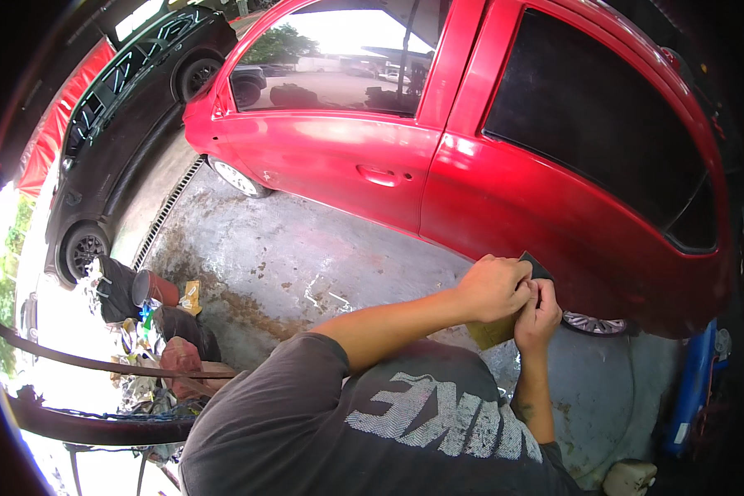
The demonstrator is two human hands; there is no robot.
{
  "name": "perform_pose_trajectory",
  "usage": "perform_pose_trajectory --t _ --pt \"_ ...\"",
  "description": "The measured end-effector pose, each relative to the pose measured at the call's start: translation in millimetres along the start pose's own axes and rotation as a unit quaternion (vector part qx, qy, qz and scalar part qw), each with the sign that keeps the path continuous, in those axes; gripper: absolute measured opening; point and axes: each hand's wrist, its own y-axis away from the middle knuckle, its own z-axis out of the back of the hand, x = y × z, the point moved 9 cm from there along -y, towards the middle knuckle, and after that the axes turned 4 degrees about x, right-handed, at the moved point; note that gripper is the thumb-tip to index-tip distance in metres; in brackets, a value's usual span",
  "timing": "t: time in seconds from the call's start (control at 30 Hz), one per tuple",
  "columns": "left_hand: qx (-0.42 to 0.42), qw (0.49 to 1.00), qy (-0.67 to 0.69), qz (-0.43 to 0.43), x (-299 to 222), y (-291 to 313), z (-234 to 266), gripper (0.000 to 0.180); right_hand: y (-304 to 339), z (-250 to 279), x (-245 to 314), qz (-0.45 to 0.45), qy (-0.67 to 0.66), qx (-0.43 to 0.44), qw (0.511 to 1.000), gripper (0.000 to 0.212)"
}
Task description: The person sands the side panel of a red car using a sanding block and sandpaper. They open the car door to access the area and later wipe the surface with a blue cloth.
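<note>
My left hand [494,287] and my right hand [538,316] are close together in front of me, beside the lower rear door of a red car [306,153]. Pinched between them is a folded sheet of sandpaper [491,332], dark on one face and yellowish brown on the other. Its dark corner sticks up above my fingers, and the brownish part hangs below my left hand. The fingers of both hands are closed on it and hide its middle.
A black car [132,124] stands at the far left, past a floor drain grating [169,207]. Rubbish bags [186,331] and a reddish bucket [155,288] are piled at left. To the right are a blue cylinder [691,388] and a pale jug [628,478].
</note>
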Motion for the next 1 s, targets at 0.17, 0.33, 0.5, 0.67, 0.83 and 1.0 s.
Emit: perform_pose_trajectory --t 0.17,0.33,0.5,0.67,0.83,1.0 --pt "-0.03 0.999 -0.032 -0.029 -4 0 -3 0.024 -2 2 -6 -0.007 -0.014 -0.009 1.0 0.028" --pt "-0.04 0.999 -0.008 -0.028 -7 5 1 0.023 3 9 1 0.02 -0.001 -0.05 0.999 0.025" --pt "-0.024 1.0 0.003 0.013 6 23 -1 0.022 -20 81 -68 -0.038 0.085 -0.189 0.978 0.027" --pt "-0.002 0.987 0.049 0.154 54 47 15 0.022 -32 91 -90 -0.056 -0.005 -0.05 0.997 0.024" --pt "-0.034 0.999 0.016 0.024 11 25 15 0.023 -6 -11 16 0.016 -0.027 0.039 0.999 0.022" --pt "-0.038 0.997 0.048 0.045 6 22 22 0.025 -7 -2 19 0.012 -0.004 -0.014 1.0 0.022"
